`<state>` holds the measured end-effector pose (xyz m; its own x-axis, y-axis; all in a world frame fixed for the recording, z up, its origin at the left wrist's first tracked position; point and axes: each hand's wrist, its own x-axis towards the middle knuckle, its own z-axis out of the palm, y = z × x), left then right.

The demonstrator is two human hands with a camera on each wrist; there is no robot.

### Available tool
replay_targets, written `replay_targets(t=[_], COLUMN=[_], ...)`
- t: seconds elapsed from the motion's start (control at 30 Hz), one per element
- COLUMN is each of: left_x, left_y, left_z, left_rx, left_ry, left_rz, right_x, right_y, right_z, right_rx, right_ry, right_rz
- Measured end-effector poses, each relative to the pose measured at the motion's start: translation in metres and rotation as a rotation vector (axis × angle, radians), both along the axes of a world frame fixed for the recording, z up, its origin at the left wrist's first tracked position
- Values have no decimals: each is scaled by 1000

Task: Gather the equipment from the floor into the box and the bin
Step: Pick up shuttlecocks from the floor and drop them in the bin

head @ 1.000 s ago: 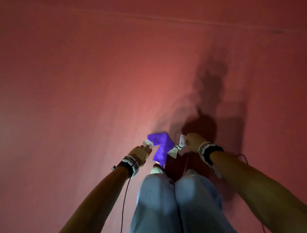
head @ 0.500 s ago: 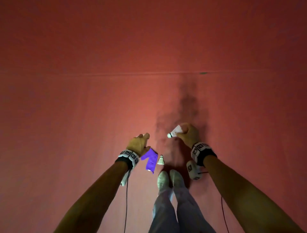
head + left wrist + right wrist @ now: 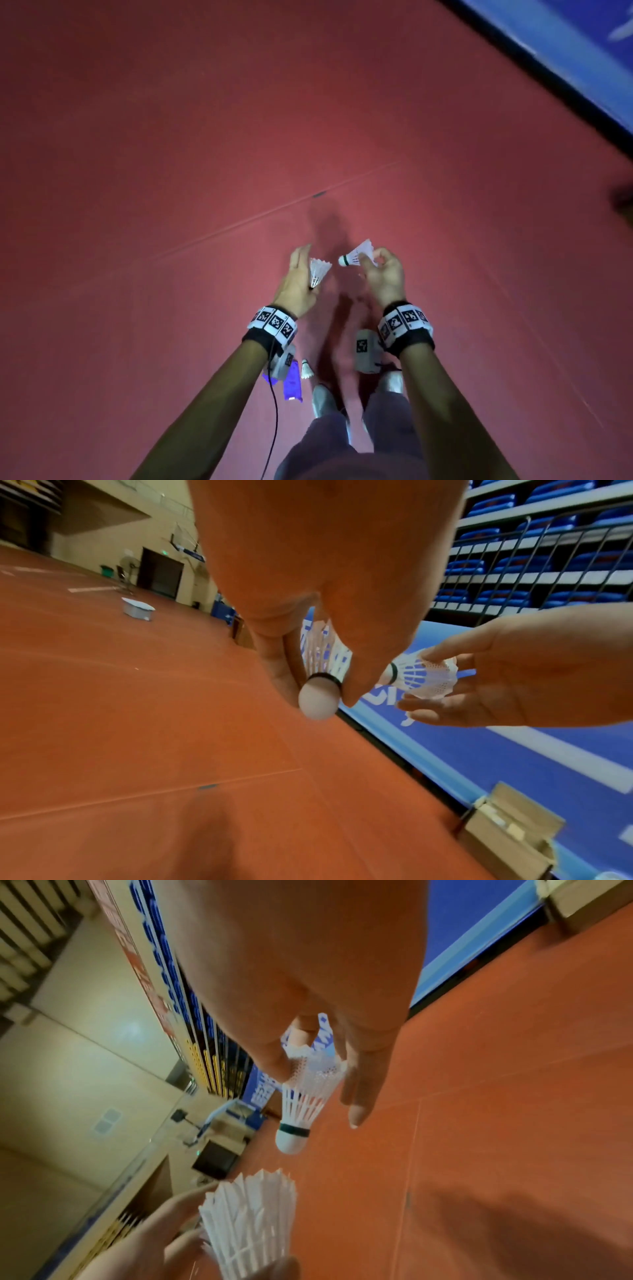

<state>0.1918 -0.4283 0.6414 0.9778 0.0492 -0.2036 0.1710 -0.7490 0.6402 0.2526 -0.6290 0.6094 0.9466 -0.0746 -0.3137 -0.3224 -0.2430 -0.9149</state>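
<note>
Pinching a white feathered shuttlecock (image 3: pixel 319 272) at its rounded, black-banded cork between thumb and fingertips: the left hand (image 3: pixel 297 287), stiff feather skirt fanned out toward the far side. Clamped lightly on the perforated skirt of a white plastic shuttlecock (image 3: pixel 356 256) with a dark green band: the right hand (image 3: pixel 383 275), smooth cork tip aimed left at the other shuttle, the two close but apart. Held above a matte red sports floor (image 3: pixel 171 171) crossed by a thin seam. Lying on that floor near the feet, left of a pale shoe (image 3: pixel 323 401): a third small white shuttlecock (image 3: pixel 306 370) and a folded purple cloth (image 3: pixel 291 385), partly hidden behind the left wrist camera. Standing at the right against a blue padded barrier (image 3: pixel 514 750): an open brown cardboard box (image 3: pixel 507 834). Far off on the left: a pale round bin (image 3: pixel 137 609).
</note>
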Motion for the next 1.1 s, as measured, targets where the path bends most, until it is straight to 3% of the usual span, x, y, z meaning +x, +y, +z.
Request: replay_targets(t=[0.13, 0.47, 0.63, 0.83, 1.1], left_x=[35, 140, 172, 234, 372], left_y=[-66, -274, -388, -509, -701], left_z=[29, 101, 125, 124, 110], left_rx=[-119, -310, -388, -428, -413], left_ry=[-35, -219, -197, -196, -109], left_rz=[20, -195, -359, -512, -766], right_x=[13, 50, 62, 87, 164], right_y=[-70, -306, -395, -497, -662], right_z=[59, 170, 180, 174, 180], right_rx=[64, 128, 178, 205, 65], right_ry=[-125, -351, -358, -363, -385], right_rz=[-118, -516, -642, -783, -984])
